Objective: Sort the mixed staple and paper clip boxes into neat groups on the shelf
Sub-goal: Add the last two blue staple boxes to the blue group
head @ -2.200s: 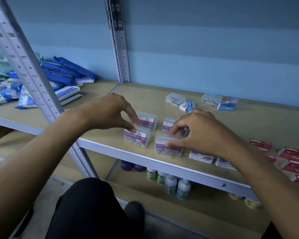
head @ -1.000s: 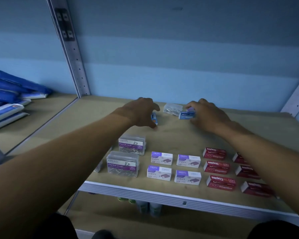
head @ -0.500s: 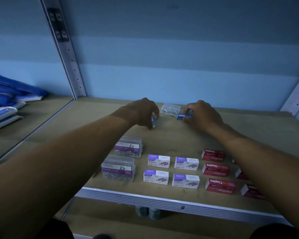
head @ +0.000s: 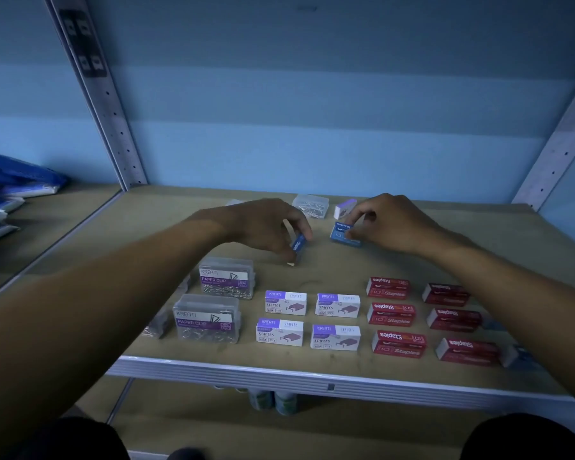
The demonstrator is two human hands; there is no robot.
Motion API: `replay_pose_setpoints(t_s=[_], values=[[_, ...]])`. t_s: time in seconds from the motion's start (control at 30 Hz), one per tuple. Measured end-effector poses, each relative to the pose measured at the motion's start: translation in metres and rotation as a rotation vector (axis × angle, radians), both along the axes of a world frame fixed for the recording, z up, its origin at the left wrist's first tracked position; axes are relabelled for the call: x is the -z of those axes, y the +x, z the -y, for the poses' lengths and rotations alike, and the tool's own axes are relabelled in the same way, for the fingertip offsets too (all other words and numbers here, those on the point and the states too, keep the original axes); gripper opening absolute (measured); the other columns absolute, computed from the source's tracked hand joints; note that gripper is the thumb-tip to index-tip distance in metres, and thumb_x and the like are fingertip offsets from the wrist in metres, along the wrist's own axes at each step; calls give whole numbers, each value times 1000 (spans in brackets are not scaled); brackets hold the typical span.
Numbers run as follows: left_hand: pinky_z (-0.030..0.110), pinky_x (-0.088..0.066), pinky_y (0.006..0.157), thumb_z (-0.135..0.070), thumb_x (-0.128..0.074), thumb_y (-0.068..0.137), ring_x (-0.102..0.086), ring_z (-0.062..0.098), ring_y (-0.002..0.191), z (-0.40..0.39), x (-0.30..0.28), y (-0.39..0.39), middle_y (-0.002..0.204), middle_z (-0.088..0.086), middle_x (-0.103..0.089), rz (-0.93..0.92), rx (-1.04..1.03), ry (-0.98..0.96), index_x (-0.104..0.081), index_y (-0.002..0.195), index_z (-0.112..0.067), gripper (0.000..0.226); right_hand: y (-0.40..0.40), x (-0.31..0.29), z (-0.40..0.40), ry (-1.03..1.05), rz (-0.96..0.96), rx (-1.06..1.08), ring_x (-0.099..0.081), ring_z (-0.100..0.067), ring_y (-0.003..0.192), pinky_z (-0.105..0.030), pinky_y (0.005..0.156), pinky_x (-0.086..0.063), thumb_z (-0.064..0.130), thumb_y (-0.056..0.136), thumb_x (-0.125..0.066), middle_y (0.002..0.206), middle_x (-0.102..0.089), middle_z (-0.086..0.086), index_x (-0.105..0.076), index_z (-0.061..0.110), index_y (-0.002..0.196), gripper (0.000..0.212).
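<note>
Mostly we're looking at a sorted front row on the tan wooden shelf [head: 445,234]: clear plastic KREATI "PAPER CLIP" boxes [head: 227,277] at left, four white-and-purple KREATI "STAPLES" boxes [head: 285,303] in the middle, six red "Staples" boxes w/ "10" on them [head: 390,314] at right. What's left sits toward the back. Our left hand [head: 266,227] is pinching a small blue staples box [head: 298,242], tilted on end above the shelf; our right hand [head: 389,224] is gripping another blue "Staples" box [head: 342,233] that's resting flat. Behind them we're seeing a clear plastic box of clips [head: 311,204] and a small white-purple box [head: 344,208], not yet grouped.
</note>
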State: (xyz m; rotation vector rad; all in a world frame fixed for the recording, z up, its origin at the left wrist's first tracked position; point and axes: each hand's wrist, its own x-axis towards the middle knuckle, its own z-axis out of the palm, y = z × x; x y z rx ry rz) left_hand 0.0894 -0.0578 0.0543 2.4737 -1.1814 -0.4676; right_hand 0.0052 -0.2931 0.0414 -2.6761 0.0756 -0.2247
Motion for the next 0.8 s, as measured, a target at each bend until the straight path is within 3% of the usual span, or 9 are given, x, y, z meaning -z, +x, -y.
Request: replay_pose_setpoints(t_s=[0.27,0.47,0.57,0.7,0.8], values=[[14,-44,67,-18,-84,71,-60,5,95,-6,-6,-7,117,-19,-61,-99,84,-11,-68,106,-38,43,-23,-10,0,-36,-46,-68,-64,-9,80,-26,67,-45,40,79,-81,81,-68,8,-78,35,87,10],[44,-53,90,-14,-85,63,-61,8,99,2,-6,-8,115,-16,-65,-119,141,16,-62,98,-39,49,-29,-6,-7,-75,-86,-78,-63,-8,81,-29,71,-48,41,79,-81,82,-67,10,-77,37,88,11],[49,-50,96,-18,-87,60,-59,11,110,4,-6,-5,117,-17,-64,-132,125,64,-59,107,-38,58,-33,-2,-11,-91,-124,-61,-62,-7,80,-30,73,-50,40,79,-82,83,-66,11,-76,37,89,12],[33,-47,96,-40,-89,56,-55,8,113,4,-13,-10,123,-20,-60,-47,20,163,-55,120,-41,72,-39,-6,-9,-40,-140,-32,-63,-6,79,-29,71,-49,41,76,-84,83,-68,10,-77,38,92,18],[22,-41,77,-36,-83,73,-54,5,99,0,-21,-22,116,-16,-63,135,-106,82,-63,117,-32,49,-44,-13,-3,43,-80,10,-64,-8,82,-27,72,-48,37,80,-80,85,-68,8,-76,40,90,11]])
